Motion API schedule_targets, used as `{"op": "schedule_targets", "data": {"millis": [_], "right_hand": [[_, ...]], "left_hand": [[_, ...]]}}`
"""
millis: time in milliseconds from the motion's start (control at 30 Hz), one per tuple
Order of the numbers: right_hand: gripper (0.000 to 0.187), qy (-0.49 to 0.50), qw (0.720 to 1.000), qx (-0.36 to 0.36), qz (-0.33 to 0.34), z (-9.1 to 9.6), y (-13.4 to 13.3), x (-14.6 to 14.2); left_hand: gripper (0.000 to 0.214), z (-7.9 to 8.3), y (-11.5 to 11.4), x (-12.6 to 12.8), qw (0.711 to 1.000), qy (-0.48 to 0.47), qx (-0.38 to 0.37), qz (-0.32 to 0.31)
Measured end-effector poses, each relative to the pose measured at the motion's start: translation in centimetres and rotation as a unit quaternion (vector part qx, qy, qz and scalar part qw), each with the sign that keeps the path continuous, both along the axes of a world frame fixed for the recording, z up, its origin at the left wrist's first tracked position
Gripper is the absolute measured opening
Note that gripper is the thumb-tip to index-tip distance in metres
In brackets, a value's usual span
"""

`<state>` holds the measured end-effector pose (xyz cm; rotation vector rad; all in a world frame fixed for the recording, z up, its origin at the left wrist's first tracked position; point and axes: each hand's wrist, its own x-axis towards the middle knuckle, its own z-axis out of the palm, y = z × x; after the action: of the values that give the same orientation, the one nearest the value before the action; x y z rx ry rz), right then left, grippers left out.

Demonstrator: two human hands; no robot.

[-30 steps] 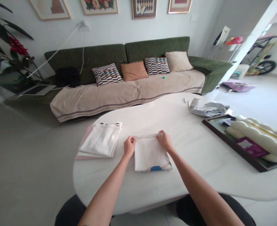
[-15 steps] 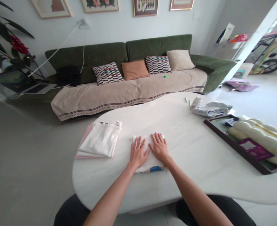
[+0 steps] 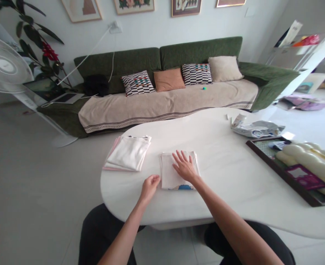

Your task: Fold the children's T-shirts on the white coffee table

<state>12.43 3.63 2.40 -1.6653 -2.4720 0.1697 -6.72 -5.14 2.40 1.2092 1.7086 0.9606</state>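
A folded white cloth (image 3: 169, 171) with a blue patch along its near edge lies flat on the white table (image 3: 220, 176). My right hand (image 3: 185, 166) rests on top of it, palm down and fingers spread. At the cloth's lower left edge is my left hand (image 3: 150, 185), its fingers curled together in a pinch at the border; the fingertips partly hide what they grip. To the left lies a stack of folded cloths (image 3: 128, 152), white on top with pink showing at the side.
On the table's right stand a dark-rimmed tray (image 3: 278, 167) with a cream puffy object (image 3: 308, 156), and a crumpled silver bag (image 3: 258, 129). A green sofa (image 3: 123, 62) is behind the table. A white fan (image 3: 6, 66) stands at far left.
My left hand has left the top of the cloth and moved down and left to its edge, fingers now curled. My right hand stays spread on the cloth. The view has shifted left.
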Motion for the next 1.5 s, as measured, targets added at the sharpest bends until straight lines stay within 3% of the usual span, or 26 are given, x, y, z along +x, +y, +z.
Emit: {"op": "schedule_targets", "data": {"millis": [100,233,467,633,700,767,867,933,1000,1100,1167,1333,1500], "right_hand": [[0.054,0.001,0.999,-0.039,0.026,-0.4,-0.7,-0.7],[0.054,0.002,0.999,-0.041,0.012,-1.1,-0.9,-0.9],[0.055,0.006,0.999,-0.042,-0.003,-0.9,-0.9,-0.9],[0.056,0.005,0.998,-0.055,-0.010,-0.5,-1.0,-1.1],[0.056,0.006,0.997,-0.073,-0.001,0.0,-0.7,-0.8],[0.054,0.011,0.998,-0.060,0.002,0.6,0.0,-0.1],[0.053,0.013,0.999,0.014,-0.028,1.0,1.1,1.5],[0.054,0.010,0.998,0.023,-0.049,0.6,1.6,2.7],[0.057,0.008,0.998,-0.007,-0.066,-0.4,1.8,3.8],[0.064,0.010,0.995,-0.041,-0.088,-1.9,1.7,4.8],[0.065,0.009,0.994,-0.050,-0.096,-2.2,1.9,5.0],[0.049,0.032,0.989,-0.115,-0.083,-0.4,4.1,5.9],[0.047,0.056,0.987,-0.114,-0.098,1.3,5.9,6.2]], "left_hand": [[0.032,0.3,-2.1,0.5,0.997,-0.055,-0.031,-0.038],[0.023,0.6,-2.3,1.7,0.997,-0.041,-0.043,-0.053],[0.009,1.0,-2.2,2.5,0.994,0.074,0.040,-0.076],[0.014,1.2,-2.8,2.2,0.982,0.184,-0.026,-0.041],[0.023,1.8,-2.0,2.3,0.969,0.243,0.014,-0.032],[0.030,2.7,0.0,2.9,0.943,0.313,0.103,-0.042],[0.040,3.1,4.1,4.5,0.890,0.387,0.193,-0.144],[0.049,2.4,6.5,5.3,0.863,0.425,0.179,-0.207],[0.061,0.9,7.9,5.6,0.853,0.456,0.136,-0.215],[0.067,-1.0,8.6,5.2,0.852,0.472,0.115,-0.197],[0.063,-1.2,8.9,4.5,0.855,0.462,0.122,-0.202],[0.038,0.8,11.4,2.7,0.897,0.392,0.054,-0.198],[0.037,1.5,12.1,1.8,0.921,0.357,0.019,-0.157]]}}
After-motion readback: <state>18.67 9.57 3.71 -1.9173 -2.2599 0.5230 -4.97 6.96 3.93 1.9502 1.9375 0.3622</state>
